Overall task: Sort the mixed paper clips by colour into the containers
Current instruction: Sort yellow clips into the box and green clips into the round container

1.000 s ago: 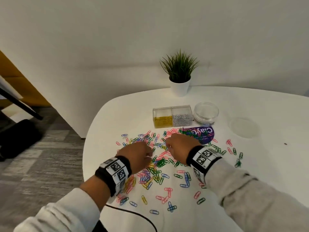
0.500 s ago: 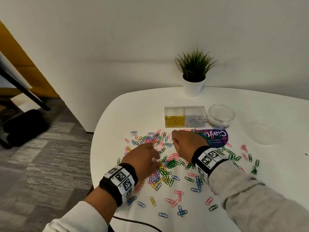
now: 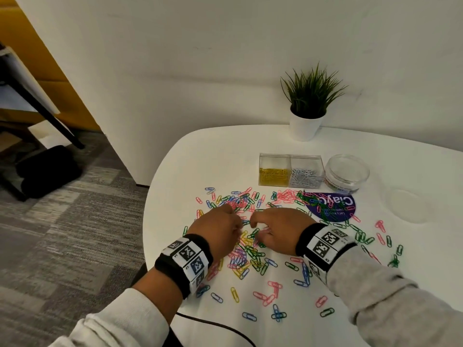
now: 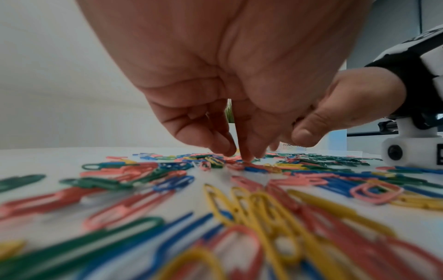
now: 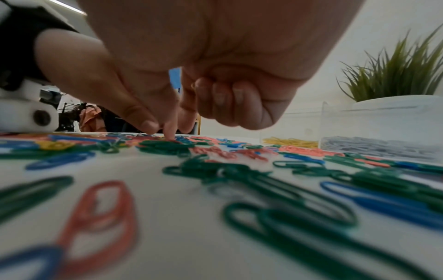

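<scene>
1. Left hand [image 3: 220, 234]: lowered over the mixed paper clips [image 3: 253, 254] on the white counter [image 3: 190, 171]. Its grip is drawn together, fingertips [image 4: 225, 147] pressed down among pink clips; whether a clip is actually pinched cannot be told.
2. Right hand [image 3: 278, 231]: just beside the left. Forefinger tip [image 5: 170, 135] is set on a green clip cluster [image 5: 165, 146], the other fingers curled into the palm. A yellowish loop shows by the curled fingers, possibly a held clip; not certain.
3. Risk, judged: clips lie overlapped and hooked together, so a lift could drag a wrong colour along; a thin clip could also slip from the fingertips.
4. Containers, far side of the pile: divided clear box [image 3: 290, 171], left cell holding yellow clips, right cell silver ones. The round clear tub [image 3: 347, 174] to its right looks empty.
</scene>
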A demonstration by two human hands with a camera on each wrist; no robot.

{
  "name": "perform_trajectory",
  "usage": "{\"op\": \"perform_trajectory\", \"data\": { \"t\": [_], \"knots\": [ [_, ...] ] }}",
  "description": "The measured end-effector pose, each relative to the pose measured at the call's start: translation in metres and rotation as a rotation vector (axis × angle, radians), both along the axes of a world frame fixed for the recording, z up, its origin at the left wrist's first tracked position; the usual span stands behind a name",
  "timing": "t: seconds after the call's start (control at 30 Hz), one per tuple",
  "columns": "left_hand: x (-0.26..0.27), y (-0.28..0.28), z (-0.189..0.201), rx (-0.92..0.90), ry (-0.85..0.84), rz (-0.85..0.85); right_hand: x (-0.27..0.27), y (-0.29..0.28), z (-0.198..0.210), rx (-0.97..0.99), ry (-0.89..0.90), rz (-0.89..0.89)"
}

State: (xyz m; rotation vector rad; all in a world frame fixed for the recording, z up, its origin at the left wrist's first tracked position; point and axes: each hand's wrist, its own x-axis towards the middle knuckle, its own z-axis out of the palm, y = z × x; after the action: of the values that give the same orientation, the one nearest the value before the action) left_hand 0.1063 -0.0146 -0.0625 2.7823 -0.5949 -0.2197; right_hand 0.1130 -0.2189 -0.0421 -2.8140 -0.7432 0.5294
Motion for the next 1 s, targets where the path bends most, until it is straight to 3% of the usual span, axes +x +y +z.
{"op": "perform_trajectory", "data": {
  "t": [0.13, 0.27, 0.4, 0.5, 0.7, 0.83, 1.0],
  "knots": [
    [-0.002, -0.002, 0.0, -0.003, 0.001, -0.01, -0.001, -0.001, -0.005, -0.038, -0.014, 0.036],
    [-0.001, 0.001, -0.002, 0.012, -0.013, 0.045, 0.002, -0.006, -0.009, -0.06, -0.096, -0.057],
    [0.0, 0.002, -0.001, 0.025, 0.011, 0.056, -0.004, 0.007, -0.004, -0.008, -0.174, 0.02],
    [0.001, 0.0, -0.002, 0.012, 0.004, 0.037, -0.007, 0.018, -0.004, -0.028, -0.126, 0.078],
    [0.0, 0.002, -0.002, 0.022, 0.02, 0.107, 0.005, 0.002, -0.012, -0.06, -0.118, -0.086],
    [0.002, 0.003, -0.005, 0.058, 0.029, 0.124, 0.002, 0.006, -0.01, -0.041, -0.156, -0.031],
    [0.001, 0.001, -0.004, 0.061, 0.006, 0.084, -0.002, 0.011, -0.005, -0.02, -0.08, 0.073]
  ]
}}
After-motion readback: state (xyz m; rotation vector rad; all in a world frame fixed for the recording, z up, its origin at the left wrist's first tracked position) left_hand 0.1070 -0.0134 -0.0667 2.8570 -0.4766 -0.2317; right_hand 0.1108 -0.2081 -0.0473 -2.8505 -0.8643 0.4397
